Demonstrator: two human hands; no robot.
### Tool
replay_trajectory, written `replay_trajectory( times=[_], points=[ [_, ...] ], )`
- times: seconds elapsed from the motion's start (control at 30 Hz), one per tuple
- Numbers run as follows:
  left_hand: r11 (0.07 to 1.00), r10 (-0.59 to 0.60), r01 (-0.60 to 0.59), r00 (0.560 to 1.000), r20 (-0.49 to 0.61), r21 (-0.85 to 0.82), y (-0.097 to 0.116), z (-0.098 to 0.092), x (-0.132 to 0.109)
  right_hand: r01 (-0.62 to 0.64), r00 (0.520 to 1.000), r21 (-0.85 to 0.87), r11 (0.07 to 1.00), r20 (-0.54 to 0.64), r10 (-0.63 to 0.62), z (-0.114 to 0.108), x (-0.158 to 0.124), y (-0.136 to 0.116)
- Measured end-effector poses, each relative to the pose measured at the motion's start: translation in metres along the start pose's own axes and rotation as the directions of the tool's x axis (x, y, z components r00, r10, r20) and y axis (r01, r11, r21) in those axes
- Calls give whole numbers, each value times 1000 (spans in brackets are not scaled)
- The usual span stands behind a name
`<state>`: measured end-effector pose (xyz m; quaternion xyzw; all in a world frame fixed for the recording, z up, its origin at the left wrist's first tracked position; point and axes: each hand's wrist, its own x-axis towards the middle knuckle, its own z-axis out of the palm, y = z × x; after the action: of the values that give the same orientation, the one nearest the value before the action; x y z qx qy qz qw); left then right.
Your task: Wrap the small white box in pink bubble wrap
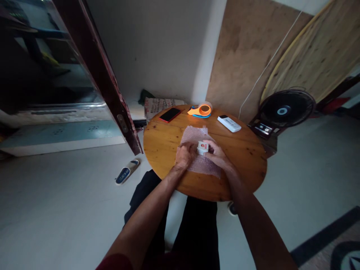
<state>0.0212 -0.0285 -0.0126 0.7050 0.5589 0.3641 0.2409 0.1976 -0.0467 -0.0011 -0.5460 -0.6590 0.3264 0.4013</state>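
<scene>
A small white box (203, 147) with a red mark on top lies on a sheet of bubble wrap (204, 165) near the middle of the round wooden table. Thumb and fingers of my right hand (218, 153) grip the box from its right side. On the left part of the wrap, my left hand (184, 155) is closed with its fingers bent around the sheet, close beside the box. Its fingertips are partly hidden, and the wrap spreads flat beyond both hands.
Toward the table's far edge lie a red-edged phone (170, 115), an orange tape dispenser (203, 110) and a white handheld device (229, 123). A black fan (282, 111) stands right of the wooden table (160, 150). A slipper (127, 172) lies on the floor at left, near a door frame (112, 90).
</scene>
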Motion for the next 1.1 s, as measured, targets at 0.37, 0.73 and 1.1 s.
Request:
replay_trajectory(
  times=[0.37, 0.73, 1.1],
  points=[
    [999, 51, -51, 999, -5, -18, 3, -3, -3, 5, 1000, -14, 1000, 12, -5, -1, 0, -4],
    [994, 92, -91, 996, -7, 57, 16, -28, -13, 10, 1000, 58, 998, 9, -11, -1, -1, 1],
    [727, 351, -527, 836, 421, 440, 32, -59, -70, 75, 997, 40, 996, 25, -76, -6, -4, -8]
  ],
)
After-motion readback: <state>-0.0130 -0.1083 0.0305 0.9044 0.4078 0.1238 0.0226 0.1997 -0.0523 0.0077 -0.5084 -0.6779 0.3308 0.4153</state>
